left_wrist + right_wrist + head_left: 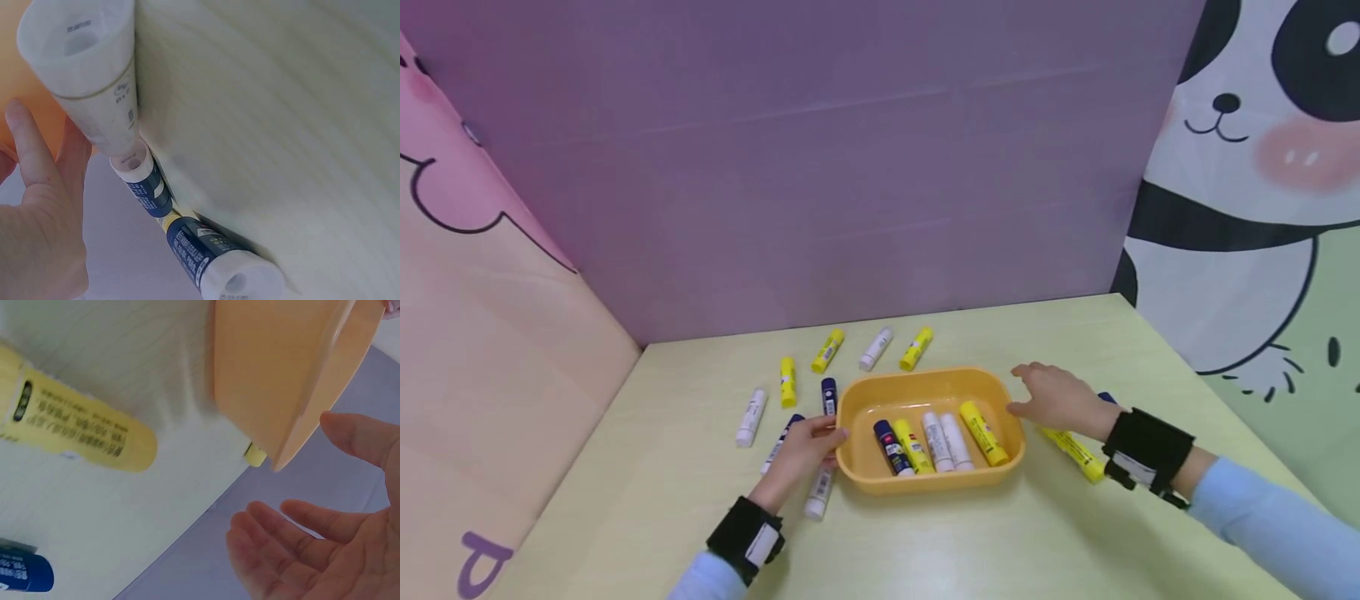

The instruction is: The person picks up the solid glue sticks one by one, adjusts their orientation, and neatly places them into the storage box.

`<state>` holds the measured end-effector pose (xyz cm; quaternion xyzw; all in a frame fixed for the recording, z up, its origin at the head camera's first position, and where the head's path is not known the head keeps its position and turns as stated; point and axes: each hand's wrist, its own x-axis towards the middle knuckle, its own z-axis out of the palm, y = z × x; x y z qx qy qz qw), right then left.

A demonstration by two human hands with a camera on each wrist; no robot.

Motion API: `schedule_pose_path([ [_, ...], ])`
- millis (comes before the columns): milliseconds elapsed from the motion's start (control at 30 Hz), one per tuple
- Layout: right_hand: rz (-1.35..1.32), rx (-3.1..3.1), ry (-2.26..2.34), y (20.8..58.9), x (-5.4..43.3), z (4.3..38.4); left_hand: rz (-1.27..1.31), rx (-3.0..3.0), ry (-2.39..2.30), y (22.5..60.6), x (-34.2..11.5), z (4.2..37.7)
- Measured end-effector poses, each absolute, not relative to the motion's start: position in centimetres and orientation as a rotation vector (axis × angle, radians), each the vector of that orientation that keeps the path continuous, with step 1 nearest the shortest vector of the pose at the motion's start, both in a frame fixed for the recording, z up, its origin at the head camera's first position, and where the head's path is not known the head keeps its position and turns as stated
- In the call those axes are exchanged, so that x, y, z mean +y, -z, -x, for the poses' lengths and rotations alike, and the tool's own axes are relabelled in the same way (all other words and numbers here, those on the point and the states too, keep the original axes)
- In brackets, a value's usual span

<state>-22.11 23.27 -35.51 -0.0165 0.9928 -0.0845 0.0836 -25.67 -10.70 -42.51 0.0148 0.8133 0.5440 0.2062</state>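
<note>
A yellow-orange plastic tray [925, 482] holds several glue sticks: a dark blue one [893, 448], two white ones [956, 442] and yellow ones [983, 433]. My left hand [801, 450] grips the tray's left end, thumb at the rim; in the left wrist view its fingers [37, 147] lie against the orange wall. Beside the opposite end is my right hand [1063, 402], fingers spread and holding nothing. Its thumb reaches close to the rim in the right wrist view. Below the left hand lies a white glue stick [819, 493], partly covered by it.
Loose yellow glue sticks [827, 350] and white ones [751, 418] lie left of and behind the tray, with dark blue ones [829, 396] near the left hand. Under the right forearm are a yellow stick [1078, 457] and a dark blue one [25, 570]. A purple panel [880, 183] borders the table's back.
</note>
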Motion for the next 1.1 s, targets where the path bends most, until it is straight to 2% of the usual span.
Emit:
schedule_pose_path([
  [833, -0.093, 2.932, 0.210, 36.9, 30.7, 20.8, -0.052, 2.264, -1.516, 42.5, -10.7, 25.6],
  [1100, -0.235, 2.872, 0.223, 37.5, 32.6, 20.7, -0.054, 2.267, -1.516, 42.5, -10.7, 25.6],
])
